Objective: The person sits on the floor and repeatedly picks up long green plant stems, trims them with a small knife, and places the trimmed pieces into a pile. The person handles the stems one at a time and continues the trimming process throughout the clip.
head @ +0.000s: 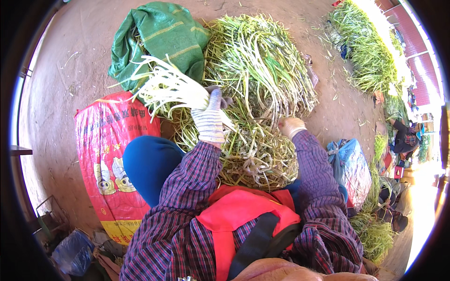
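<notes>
My left hand point(210, 117), in a striped knit glove, is closed around a bunch of pale, trimmed leafy stalks point(175, 86). The bunch's leafy ends fan out to the left, over the edge of a green woven sack. In front of me lies a large heap of long green-and-white stalks point(253, 63), root ends towards me. My right hand point(292, 127), in a light covering, is curled at the root ends on the heap's near right side. Its fingertips are partly hidden, so a grip on a stalk cannot be made out. Yellowed leaf waste point(260, 158) is piled at my lap.
The green sack point(165, 35) stands beyond my left hand. A red printed sack point(112, 151) lies at my left knee, and a tied plastic bag point(348, 168) sits at my right. Farther right are another stalk heap point(365, 49) and a seated person point(404, 137).
</notes>
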A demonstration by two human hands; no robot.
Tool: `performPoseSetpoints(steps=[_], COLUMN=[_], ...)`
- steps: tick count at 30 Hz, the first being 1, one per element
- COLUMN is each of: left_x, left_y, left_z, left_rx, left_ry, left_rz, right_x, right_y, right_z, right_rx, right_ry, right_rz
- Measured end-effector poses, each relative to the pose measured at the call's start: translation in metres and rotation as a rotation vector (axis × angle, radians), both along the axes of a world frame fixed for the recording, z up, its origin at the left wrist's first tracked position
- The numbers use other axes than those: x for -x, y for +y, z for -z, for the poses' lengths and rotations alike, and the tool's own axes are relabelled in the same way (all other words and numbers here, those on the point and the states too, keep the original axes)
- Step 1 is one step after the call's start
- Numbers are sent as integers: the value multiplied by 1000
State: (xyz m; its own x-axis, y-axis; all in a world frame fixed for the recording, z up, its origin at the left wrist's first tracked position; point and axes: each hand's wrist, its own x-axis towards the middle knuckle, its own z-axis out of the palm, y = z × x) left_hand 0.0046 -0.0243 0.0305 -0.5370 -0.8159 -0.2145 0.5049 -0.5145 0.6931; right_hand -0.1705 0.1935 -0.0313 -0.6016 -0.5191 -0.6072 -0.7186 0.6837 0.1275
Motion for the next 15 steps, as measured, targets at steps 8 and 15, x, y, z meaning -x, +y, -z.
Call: performPoseSetpoints(steps=[8, 15], left_x=[6, 6], left_y=[3, 11], left_z=[11, 28], left_rx=[79, -590], left_ry=[33, -38], left_rz=[57, 523], right_x=[34, -11], right_y=[9, -93], right_z=[-6, 37], right_rx=[371, 414], right_ry=[122, -130], right_rz=[310, 204])
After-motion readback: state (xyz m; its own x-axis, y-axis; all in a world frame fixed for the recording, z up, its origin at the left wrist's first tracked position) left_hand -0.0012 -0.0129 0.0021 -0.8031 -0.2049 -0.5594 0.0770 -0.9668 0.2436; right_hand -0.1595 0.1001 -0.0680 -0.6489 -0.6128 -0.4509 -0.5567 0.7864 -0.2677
